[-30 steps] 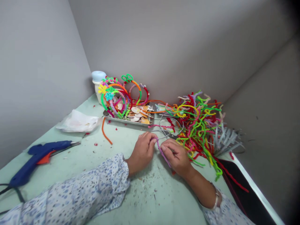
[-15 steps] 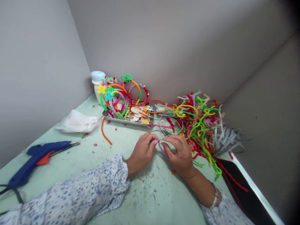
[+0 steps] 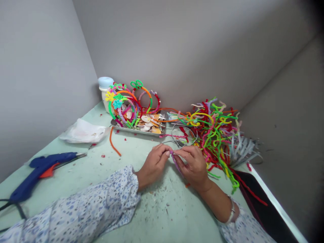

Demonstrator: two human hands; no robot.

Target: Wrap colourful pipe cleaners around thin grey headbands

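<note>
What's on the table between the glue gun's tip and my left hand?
The near end of an orange pipe cleaner and some small scraps, seen in the head view.

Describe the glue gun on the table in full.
The glue gun has a dark blue, plastic-looking body and handle, an orange trigger and a tapered, metallic nozzle. It lies on its side on the pale green tabletop, the nozzle pointing right and the handle slanting towards the near left. A dark cord leaves the handle's end. Neither hand touches it. Whether it is hot or switched on cannot be told.
</note>
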